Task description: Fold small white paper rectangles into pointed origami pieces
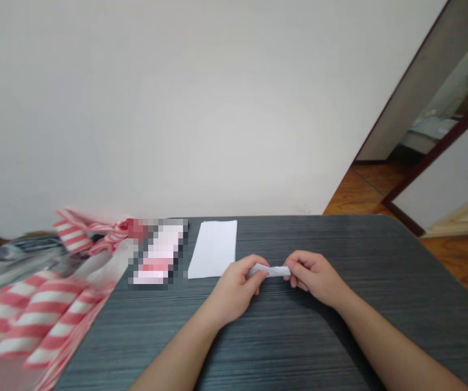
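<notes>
My left hand (240, 285) and my right hand (313, 277) meet over the dark grey table (340, 326), both closed on a small rolled or folded piece of white paper (272, 271) held between them. Each hand pinches one end, and only the middle of the paper shows. Just behind my left hand lies a flat white sheet of paper (214, 248), which neither hand touches.
Red-and-white striped plastic bags (34, 309) are piled at the table's left edge. A blurred-out pink and white object (158, 255) lies beside the white sheet. A white wall stands behind the table, and a doorway and wooden floor (364, 190) are at the right.
</notes>
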`<state>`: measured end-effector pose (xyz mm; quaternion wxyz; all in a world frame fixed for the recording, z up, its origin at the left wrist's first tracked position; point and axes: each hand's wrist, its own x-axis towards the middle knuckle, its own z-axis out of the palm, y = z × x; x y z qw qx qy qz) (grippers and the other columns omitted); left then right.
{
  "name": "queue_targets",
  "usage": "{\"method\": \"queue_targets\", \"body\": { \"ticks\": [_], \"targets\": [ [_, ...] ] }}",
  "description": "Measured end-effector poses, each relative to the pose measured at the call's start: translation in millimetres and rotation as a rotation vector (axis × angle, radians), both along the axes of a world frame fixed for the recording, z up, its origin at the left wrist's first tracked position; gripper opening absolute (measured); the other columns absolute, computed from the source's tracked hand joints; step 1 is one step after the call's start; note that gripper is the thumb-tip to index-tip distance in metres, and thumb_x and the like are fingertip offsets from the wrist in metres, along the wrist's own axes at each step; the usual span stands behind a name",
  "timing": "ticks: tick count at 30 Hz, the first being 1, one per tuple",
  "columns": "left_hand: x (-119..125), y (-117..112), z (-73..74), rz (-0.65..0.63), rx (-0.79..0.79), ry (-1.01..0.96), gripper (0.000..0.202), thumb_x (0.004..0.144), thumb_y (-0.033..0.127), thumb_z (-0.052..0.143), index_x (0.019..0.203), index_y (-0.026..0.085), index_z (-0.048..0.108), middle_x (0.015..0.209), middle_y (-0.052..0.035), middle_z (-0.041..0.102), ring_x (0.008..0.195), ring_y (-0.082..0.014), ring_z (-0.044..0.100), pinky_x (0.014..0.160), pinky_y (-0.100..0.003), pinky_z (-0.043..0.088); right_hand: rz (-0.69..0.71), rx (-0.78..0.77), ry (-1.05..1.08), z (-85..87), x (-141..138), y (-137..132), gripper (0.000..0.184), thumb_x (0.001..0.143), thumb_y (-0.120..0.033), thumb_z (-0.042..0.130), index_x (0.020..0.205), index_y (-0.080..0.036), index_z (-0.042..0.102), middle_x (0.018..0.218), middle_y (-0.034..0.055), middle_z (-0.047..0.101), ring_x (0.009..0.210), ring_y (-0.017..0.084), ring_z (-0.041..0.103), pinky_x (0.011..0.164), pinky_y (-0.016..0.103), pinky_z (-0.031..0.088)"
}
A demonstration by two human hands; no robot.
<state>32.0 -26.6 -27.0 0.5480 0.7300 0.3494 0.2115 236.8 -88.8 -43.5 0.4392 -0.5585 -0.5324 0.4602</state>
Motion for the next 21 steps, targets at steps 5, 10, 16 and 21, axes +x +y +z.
{"method": "queue_targets", "body": {
  "ticks": [5, 10, 16, 21],
  "targets": [
    [2, 2, 0.0, 0.016, -0.013, 0.044, 0.024, 0.089, 0.036, 0.051, 0.098, 0.017, 0.062, 0.060, 0.0042, 0.054, 0.055, -0.0112, 0.047, 0.052, -0.021, 0.035, 0.001, -0.021, 0.057, 2.4, 2, 1, 0.025, 0.090, -0.033, 0.055, 0.071, -0.016, 0.061, 0.053, -0.0038, 0.056, 0.041, 0.006, 0.040, 0.041, 0.019, 0.028],
    [5, 4, -0.8, 0.002, -0.041, 0.037, 0.024, 0.087, 0.036, 0.054, 0.097, 0.017, 0.065, 0.061, 0.0034, 0.055, 0.055, -0.0108, 0.047, 0.052, -0.020, 0.035, -0.025, -0.051, 0.061, -1.1, 5, 2, 0.020, 0.088, -0.029, 0.057, 0.072, -0.017, 0.058, 0.057, -0.0034, 0.059, 0.044, 0.007, 0.047, 0.044, 0.018, 0.033],
    [9, 6, 2.5, -0.064, -0.035, 0.055, 0.023, 0.084, 0.035, 0.057, 0.091, 0.017, 0.072, 0.063, 0.0015, 0.058, 0.054, -0.0104, 0.047, 0.052, -0.020, 0.035, -0.023, -0.051, 0.040, -6.9, 6, 6, 0.019, 0.089, -0.025, 0.054, 0.072, -0.017, 0.056, 0.061, -0.0024, 0.061, 0.047, 0.008, 0.053, 0.047, 0.018, 0.039],
    [11, 9, 1.8, 0.030, -0.076, 0.088, 0.029, 0.086, 0.041, 0.054, 0.086, 0.016, 0.070, 0.051, 0.0045, 0.048, 0.047, -0.0098, 0.041, 0.046, -0.020, 0.029, -0.072, 0.056, -0.009, -5.6, 5, 7, 0.015, 0.093, -0.027, 0.051, 0.082, -0.019, 0.058, 0.061, -0.0029, 0.062, 0.048, 0.009, 0.055, 0.048, 0.019, 0.041]
  ]
}}
